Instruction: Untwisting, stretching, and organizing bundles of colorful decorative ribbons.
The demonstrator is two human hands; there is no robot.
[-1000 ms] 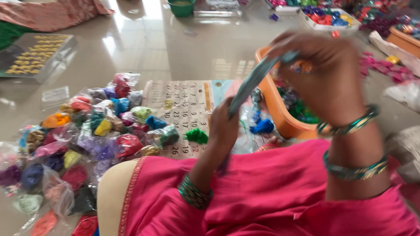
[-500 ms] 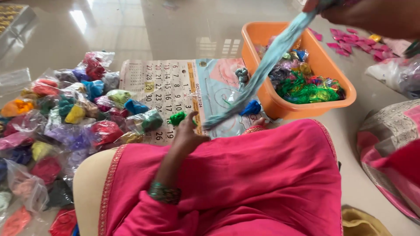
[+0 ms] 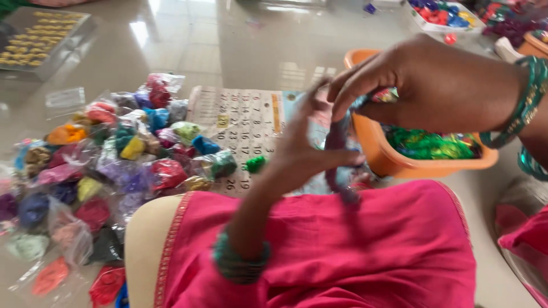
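Blue-grey strip [image 3: 338,162] held between both hands, above the pink-clad lap.

Right hand [image 3: 425,85] pinches its upper end with curled fingers; left hand [image 3: 302,154] has its fingers spread against the blurred, soft-looking strip, its grip unclear. Behind sit an orange plastic tub [image 3: 399,162], a paper calendar sheet [image 3: 245,122] and clear packets of coloured bits [image 3: 114,165] on the glossy floor.

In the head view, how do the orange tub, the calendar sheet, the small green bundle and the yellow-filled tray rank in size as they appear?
1. Orange tub and calendar sheet: both partly hidden, not ranked.
2. Yellow-filled tray: farther off and cropped, so unsure.
3. Small green bundle.
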